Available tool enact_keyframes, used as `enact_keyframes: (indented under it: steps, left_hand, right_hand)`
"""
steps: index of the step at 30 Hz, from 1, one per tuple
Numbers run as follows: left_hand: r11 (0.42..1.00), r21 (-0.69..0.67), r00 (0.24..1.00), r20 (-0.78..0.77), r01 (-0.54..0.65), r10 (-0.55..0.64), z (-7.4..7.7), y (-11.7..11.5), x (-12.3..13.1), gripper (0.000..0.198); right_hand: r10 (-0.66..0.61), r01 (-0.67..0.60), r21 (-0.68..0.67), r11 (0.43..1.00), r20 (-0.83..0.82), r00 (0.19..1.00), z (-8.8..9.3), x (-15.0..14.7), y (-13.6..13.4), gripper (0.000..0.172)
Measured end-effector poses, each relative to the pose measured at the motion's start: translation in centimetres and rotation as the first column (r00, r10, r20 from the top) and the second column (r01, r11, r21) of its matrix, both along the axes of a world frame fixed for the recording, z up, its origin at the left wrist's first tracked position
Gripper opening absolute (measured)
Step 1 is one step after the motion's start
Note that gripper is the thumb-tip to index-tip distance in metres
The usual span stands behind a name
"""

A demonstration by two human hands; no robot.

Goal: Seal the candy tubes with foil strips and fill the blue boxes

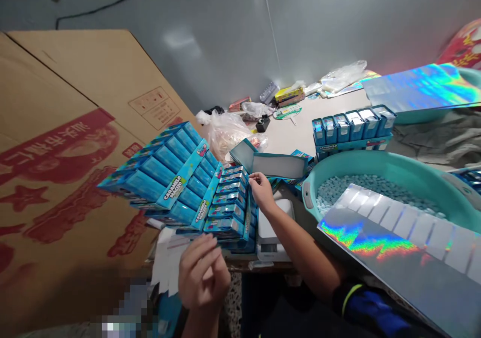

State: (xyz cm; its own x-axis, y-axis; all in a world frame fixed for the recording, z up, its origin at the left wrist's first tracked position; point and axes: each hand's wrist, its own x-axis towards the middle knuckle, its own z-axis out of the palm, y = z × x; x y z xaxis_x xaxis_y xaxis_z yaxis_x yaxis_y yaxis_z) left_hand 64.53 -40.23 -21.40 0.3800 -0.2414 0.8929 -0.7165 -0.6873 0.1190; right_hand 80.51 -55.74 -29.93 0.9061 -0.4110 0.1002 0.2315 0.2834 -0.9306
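Though tilted, glossy blue caramel boxes (tightly rowed)

your head camera looks forward and down from above, close over your left hand and right hand. it faces a grey wall beyond the white table.

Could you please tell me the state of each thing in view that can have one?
Left hand: raised, fingers curled, beside white paper.
Right hand: fingers on the blue Caramelo Macio boxes.
Blue Caramelo Macio boxes: packed in tilted rows.
Teal carton: open, white inside.
Teal basin: holding pale blue sweets.
Holographic sheet: lying across the basin's edge.
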Motion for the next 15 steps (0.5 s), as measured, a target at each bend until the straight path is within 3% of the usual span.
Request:
enact_keyframes:
  steps: [3, 5, 7, 11, 15]
  left_hand:
    - [0.948, -0.229, 0.968, -0.172, -0.222, 0.185, -5.4, 1.2, -2.1, 0.047]
    - [0.859, -0.391, 0.910, -0.375, -0.330, 0.179, -8.3, 0.7, -1.9, 0.073]
    - [0.831, -0.400, 0.849, -0.507, -0.388, 0.152, -10.5, -0.3, -1.3, 0.095]
    - [0.879, -0.207, 0.797, -0.545, -0.429, 0.260, -12.4, -2.6, -0.3, 0.109]
    - [0.868, -0.247, 0.822, -0.504, -0.430, 0.263, -12.2, -3.8, 0.1, 0.118]
  right_hand:
    - [-0.016, 0.017, -0.056, 0.998, 0.002, 1.000, 0.1, 0.7, -0.1, 0.035]
    - [-0.010, 0.012, -0.113, 0.994, 0.013, 1.000, 0.5, 1.0, -0.1, 0.036]
    - [0.006, -0.002, -0.172, 0.985, 0.020, 1.000, 1.1, 1.2, -0.1, 0.032]
    - [0.041, -0.033, -0.234, 0.972, 0.029, 0.999, 1.9, 1.4, -0.6, 0.028]
    - [0.058, -0.052, -0.184, 0.982, 0.023, 0.998, 2.4, 1.3, -1.7, 0.034]
